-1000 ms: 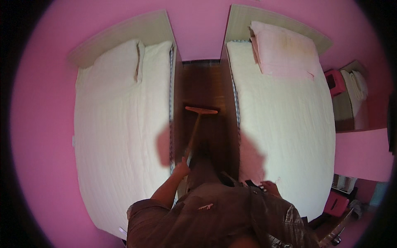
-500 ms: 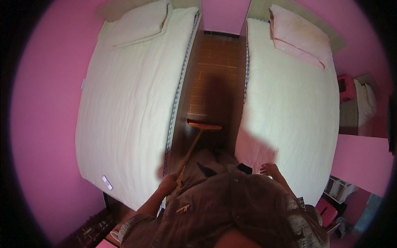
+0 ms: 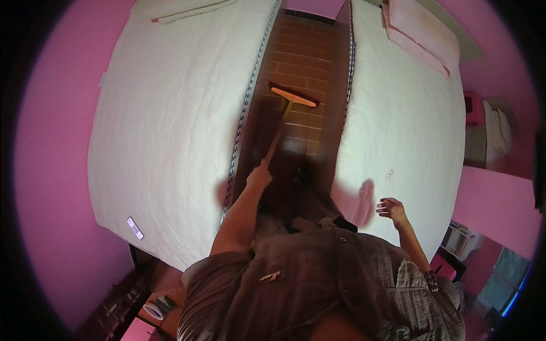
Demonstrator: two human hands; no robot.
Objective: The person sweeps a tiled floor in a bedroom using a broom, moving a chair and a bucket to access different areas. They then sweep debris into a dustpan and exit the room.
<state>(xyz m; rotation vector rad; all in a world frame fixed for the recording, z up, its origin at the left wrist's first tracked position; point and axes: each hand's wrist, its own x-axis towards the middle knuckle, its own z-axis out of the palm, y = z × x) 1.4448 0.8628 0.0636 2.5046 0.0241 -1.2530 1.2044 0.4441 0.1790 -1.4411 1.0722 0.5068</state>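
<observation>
My left hand is closed round the handle of a long-handled broom. Its wide orange head with a dark bristle edge rests on the brown tiled floor, in the aisle between two beds. The handle slants from the head back toward my body, its lower end hidden behind my hand. Over the edge of the right bed hovers my right hand, empty, its fingers apart and slightly bent; its shadow falls on the white bedding.
The left bed and the right bed wall in the narrow aisle. A pale remote control lies near the left bed's front corner. A pink pillow sits at the right bed's far end. Shoes are at lower left.
My left arm has stretched forward, pushing the broom head farther up the aisle. My right hand has risen and shifted right, and the view has tilted nearer.
</observation>
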